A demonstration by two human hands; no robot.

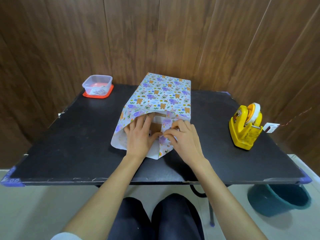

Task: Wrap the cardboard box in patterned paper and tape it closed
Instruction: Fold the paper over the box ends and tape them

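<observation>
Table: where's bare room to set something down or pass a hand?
Bare patch of table left of the patterned paper, this side of the plastic container. Another between the paper and the tape dispenser. Crowded: the paper's open near end, where the left hand presses and the right hand pinches a flap.

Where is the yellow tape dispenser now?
In the head view, the yellow tape dispenser stands near the right edge of the black table, to the right of the half-wrapped box.

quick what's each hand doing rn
Left hand: open, fingers flat against the cardboard box end.
Right hand: pinching a flap of the patterned paper.
</observation>
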